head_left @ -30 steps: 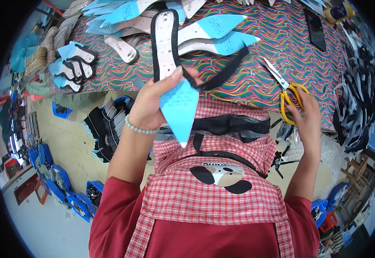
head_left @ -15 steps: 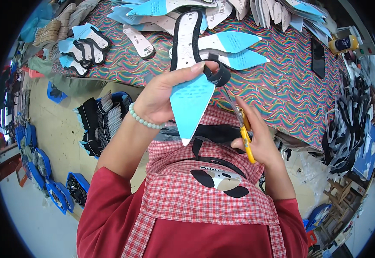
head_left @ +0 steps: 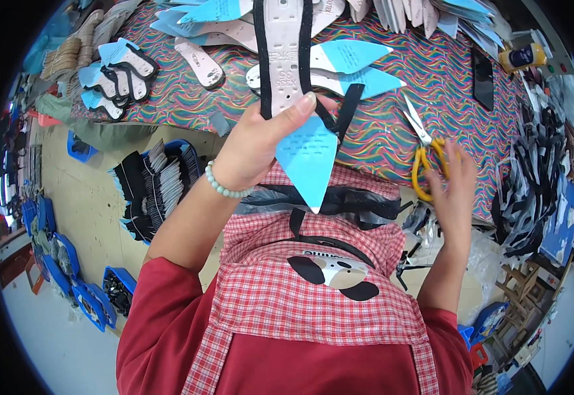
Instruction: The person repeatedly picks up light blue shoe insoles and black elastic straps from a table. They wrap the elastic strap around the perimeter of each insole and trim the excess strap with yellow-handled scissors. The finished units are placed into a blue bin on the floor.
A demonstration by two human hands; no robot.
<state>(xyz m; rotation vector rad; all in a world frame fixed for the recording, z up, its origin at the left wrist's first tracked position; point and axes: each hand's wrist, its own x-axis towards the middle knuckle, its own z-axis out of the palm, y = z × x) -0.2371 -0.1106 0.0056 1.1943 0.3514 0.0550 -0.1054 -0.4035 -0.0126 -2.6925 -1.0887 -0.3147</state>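
Observation:
My left hand (head_left: pixel 250 141), wearing a pale bead bracelet, grips a shoe insole (head_left: pixel 283 62), thumb on top. The insole is white with black edging along its sides and a light blue pointed toe (head_left: pixel 308 161) turned toward me. From its edge by my fingers a loose black strip (head_left: pixel 350 112) sticks out to the right. Yellow-handled scissors (head_left: pixel 424 136) lie at the table's front right, blades parted and pointing away. Right beside their handles is my right hand (head_left: pixel 457 191), its fingers apart and not closed round the loops.
The patterned table (head_left: pixel 385 148) bears blue-tipped insoles (head_left: pixel 356 56), a small edged stack (head_left: pixel 119 69) and a single white piece (head_left: pixel 200 62). A phone (head_left: pixel 482 79) and a yellow bottle (head_left: pixel 522 58) are at the right. Black strips (head_left: pixel 530 178) hang beyond the table's right edge.
The scissors have gone from my right hand onto the table at the right, and that hand has loosened. The held insole has shifted slightly away; its black strip now points outward instead of curling.

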